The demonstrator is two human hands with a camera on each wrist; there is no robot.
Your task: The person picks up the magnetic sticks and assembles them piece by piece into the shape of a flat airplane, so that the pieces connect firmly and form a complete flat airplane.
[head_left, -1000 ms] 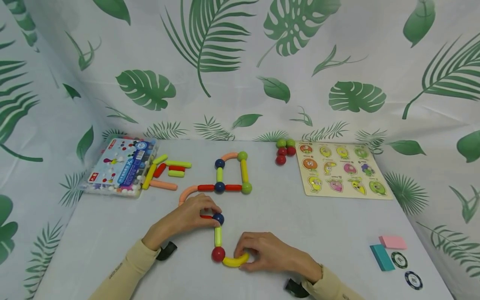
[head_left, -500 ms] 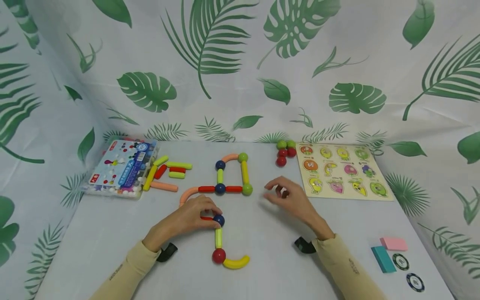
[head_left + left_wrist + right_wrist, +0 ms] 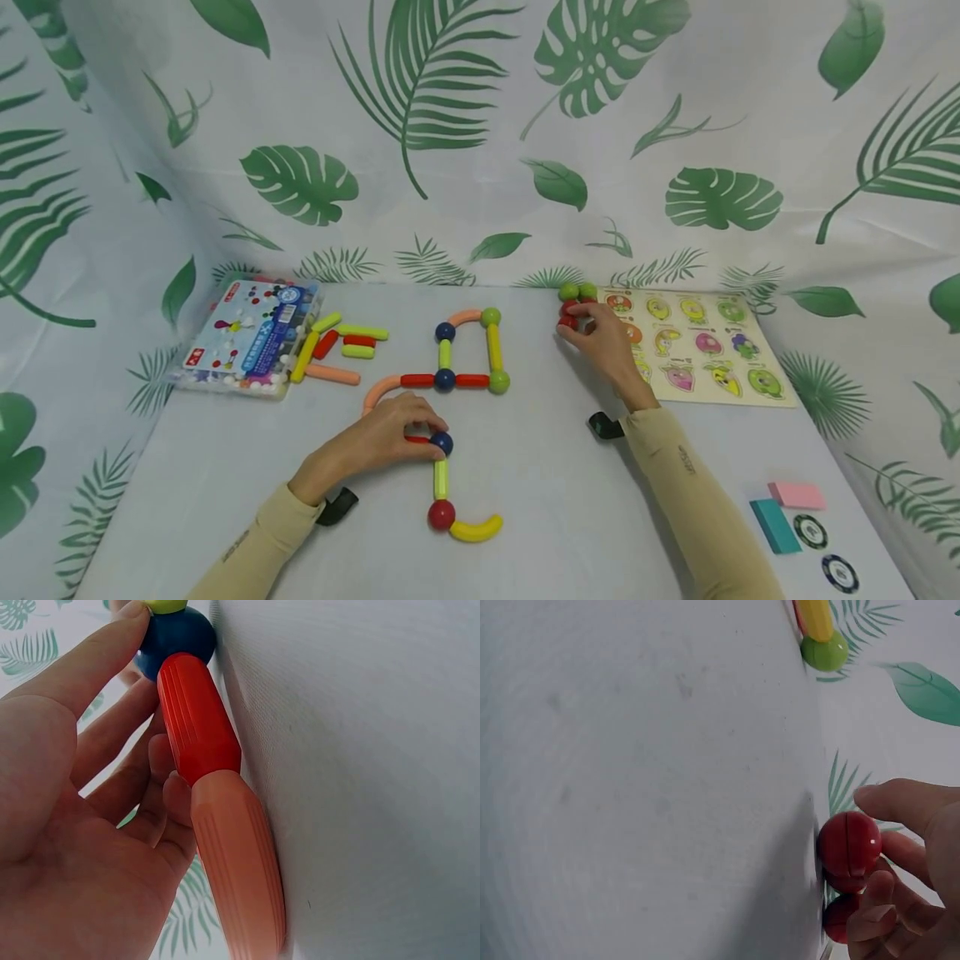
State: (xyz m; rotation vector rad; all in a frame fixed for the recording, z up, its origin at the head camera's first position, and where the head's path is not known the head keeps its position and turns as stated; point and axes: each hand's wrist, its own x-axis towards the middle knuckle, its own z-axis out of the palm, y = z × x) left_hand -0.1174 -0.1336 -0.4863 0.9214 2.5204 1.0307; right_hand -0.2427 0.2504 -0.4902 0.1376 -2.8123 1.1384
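My left hand (image 3: 378, 437) pinches a dark blue ball (image 3: 442, 442) joining a red stick (image 3: 199, 716) and a light-green stick (image 3: 441, 480). A curved orange stick (image 3: 234, 847) meets the red one in the left wrist view. Below, a large red ball (image 3: 442, 515) links the light-green stick to a curved yellow stick (image 3: 477, 530). At the back right, my right hand (image 3: 606, 343) reaches around a red ball (image 3: 850, 844) in a small group; the thumb stands slightly apart from it in the right wrist view. Green balls (image 3: 578, 292) lie just behind.
A closed frame of sticks and balls (image 3: 494, 347) lies mid-table. Several loose sticks (image 3: 332, 375) sit by a clear toy box (image 3: 251, 329) at left. A fruit picture board (image 3: 705, 348) is under my right hand. Erasers (image 3: 776, 526) and chips (image 3: 840, 574) lie at right.
My right hand has let go of the curved yellow stick and moved up and right to the red balls. My left hand stays at the blue ball.
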